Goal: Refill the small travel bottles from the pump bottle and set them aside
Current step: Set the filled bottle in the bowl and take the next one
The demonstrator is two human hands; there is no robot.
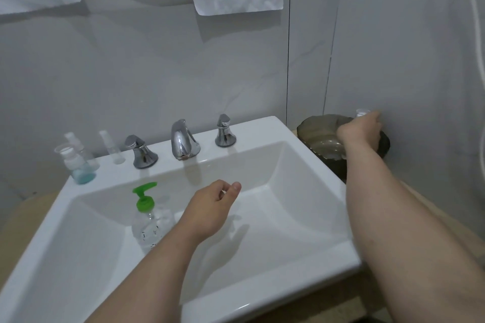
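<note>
my right hand (360, 130) grips one small travel bottle (363, 112) at the dark bowl (315, 126) beside the sink (262, 130), probably setting it aside; left hand (210, 207) loosely curled, empty, near the pump bottle (147, 220) in the basin; three ledge bottles (78, 162) left, one showing blue.

Both arms are bare: left forearm (147, 265) and right forearm (380, 217) uncovered to the frame's edge. The left hand (210, 204) and right hand (360, 128) are bare too, with the left thumbnail (236, 186) short and plain.
</note>
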